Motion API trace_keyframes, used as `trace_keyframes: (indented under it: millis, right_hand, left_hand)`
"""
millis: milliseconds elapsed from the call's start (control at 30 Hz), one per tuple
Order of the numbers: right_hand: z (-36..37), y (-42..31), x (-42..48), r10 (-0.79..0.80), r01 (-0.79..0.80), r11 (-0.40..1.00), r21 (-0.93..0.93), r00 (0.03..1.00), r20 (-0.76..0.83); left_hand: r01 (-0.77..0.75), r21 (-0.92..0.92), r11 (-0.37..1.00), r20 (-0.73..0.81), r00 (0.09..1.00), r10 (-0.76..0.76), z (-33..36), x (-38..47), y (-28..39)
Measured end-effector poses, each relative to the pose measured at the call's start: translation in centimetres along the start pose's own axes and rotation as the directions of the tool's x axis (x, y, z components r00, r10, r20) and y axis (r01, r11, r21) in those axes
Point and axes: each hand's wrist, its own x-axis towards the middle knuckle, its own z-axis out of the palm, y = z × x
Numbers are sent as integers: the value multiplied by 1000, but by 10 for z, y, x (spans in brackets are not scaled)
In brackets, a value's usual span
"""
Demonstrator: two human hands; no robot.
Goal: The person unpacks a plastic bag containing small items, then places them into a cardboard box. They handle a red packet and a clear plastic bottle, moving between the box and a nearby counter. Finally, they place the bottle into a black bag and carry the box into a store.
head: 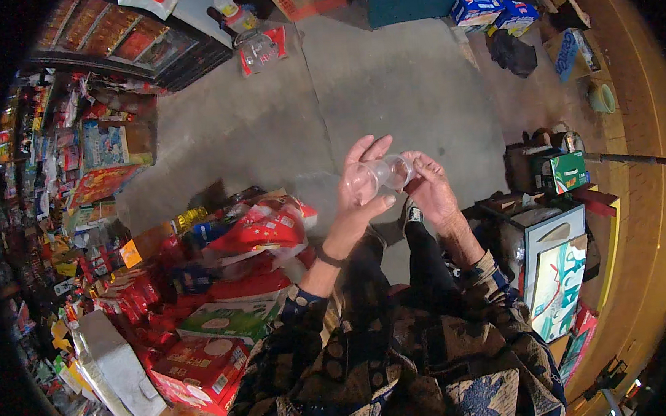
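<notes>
Two clear plastic cups are between my hands, above the concrete floor (pixel 382 79). The left cup (pixel 364 182) rests in the palm of my left hand (pixel 358 195), whose fingers and thumb are spread around it. Against it, and perhaps partly inside it, is the right cup (pixel 398 172); its rim is pinched by the thumb and fingers of my right hand (pixel 432 187). A dark band circles my left wrist. Whether the cups are nested or only touching, I cannot tell.
Red plastic bags (pixel 265 226) and a red carton (pixel 202 367) lie at the left. Shelves of packaged goods (pixel 36 163) line the far left. At the right stand a green box (pixel 562 172) and a framed panel (pixel 558 286). Blue packages (pixel 476 10) and a black bag (pixel 512 53) lie farther off.
</notes>
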Motion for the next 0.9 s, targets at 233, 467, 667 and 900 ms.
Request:
trace_keyframes:
  millis: [233,467,667,900]
  right_hand:
    - [20,-27,-30,-40,44,995,-93,998,40]
    - [33,-53,-52,-120,128,969,-211,992,48]
    - [51,-66,-63,-164,184,918,-352,983,86]
    - [72,-83,-74,-356,406,792,-456,914,195]
  left_hand:
    - [-2,-134,991,-55,998,-5,41,-11,13]
    - [44,-185,982,-145,987,-71,67,-19,22]
    - [97,-176,980,-189,973,-131,82,-24,27]
    - [150,39,988,-144,979,-143,93,-13,23]
